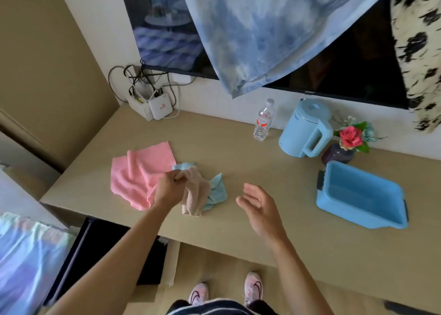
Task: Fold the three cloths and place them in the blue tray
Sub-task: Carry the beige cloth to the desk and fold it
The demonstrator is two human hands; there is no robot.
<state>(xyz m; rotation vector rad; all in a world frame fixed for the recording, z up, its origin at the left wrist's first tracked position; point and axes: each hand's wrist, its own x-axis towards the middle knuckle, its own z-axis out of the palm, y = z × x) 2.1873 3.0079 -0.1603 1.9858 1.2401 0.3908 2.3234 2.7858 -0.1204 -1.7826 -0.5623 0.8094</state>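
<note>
Three cloths lie on the wooden table [238, 161]. A pink cloth [137, 171] is spread rumpled at the left. A beige cloth [194, 195] hangs bunched from my left hand [170, 188], which pinches its top edge just above the table. Under it lies a crumpled light blue cloth [217, 190]. My right hand [259, 207] hovers open to the right of the cloths, palm facing left, holding nothing. The blue tray [391, 215] stands at the right, with nothing inside.
A water bottle [262, 121], a light blue kettle [305, 129] and a dark vase with flowers [343, 147] stand along the back. A white box with cables [158, 106] sits at the back left. A blue patterned fabric [262, 28] hangs over a dark screen.
</note>
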